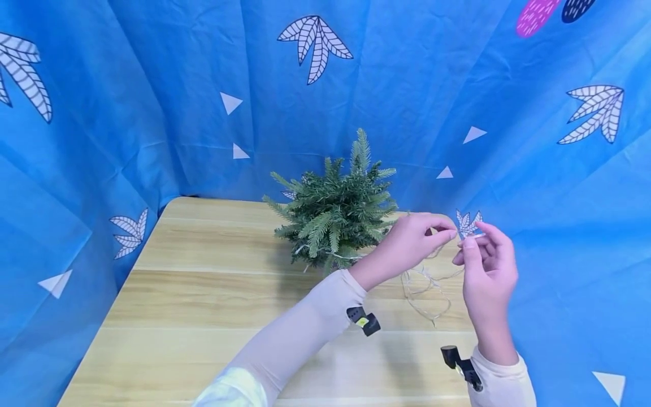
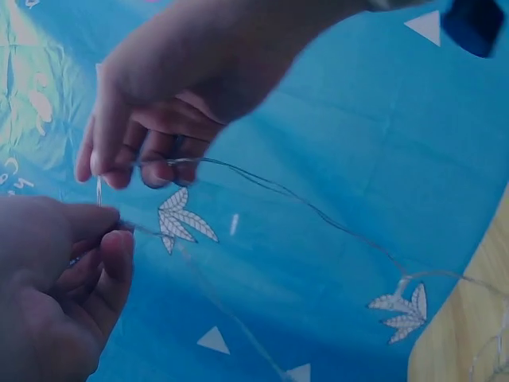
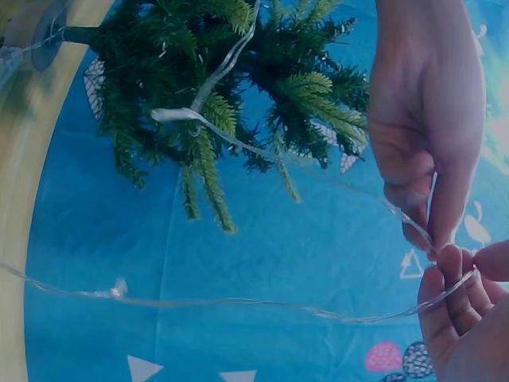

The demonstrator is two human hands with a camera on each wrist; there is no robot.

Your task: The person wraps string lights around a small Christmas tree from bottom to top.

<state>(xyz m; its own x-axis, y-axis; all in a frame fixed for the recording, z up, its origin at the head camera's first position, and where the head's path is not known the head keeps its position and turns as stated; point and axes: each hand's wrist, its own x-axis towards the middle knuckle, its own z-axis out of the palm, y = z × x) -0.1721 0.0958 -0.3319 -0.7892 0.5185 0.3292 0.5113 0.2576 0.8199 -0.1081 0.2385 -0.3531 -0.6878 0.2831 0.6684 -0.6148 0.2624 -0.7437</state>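
A string of fairy lights on thin clear wire [image 3: 238, 302] runs between both hands. My left hand [image 1: 409, 240] pinches the wire between thumb and fingertips, to the right of a small artificial Christmas tree [image 1: 335, 209]. Just right of it, my right hand [image 1: 490, 268] pinches another part of the string, where a short pale piece shows between thumb and index finger. In the right wrist view, one length with a small bulb [image 3: 175, 114] passes from the tree's branches to the left hand. Another length leaves the right hand toward the table.
Loose loops of the light string lie on the wooden table [image 1: 203, 299] below the hands. A blue cloth [image 1: 407, 85] with leaf and triangle prints hangs behind and around the table. The tree stands near the table's back edge.
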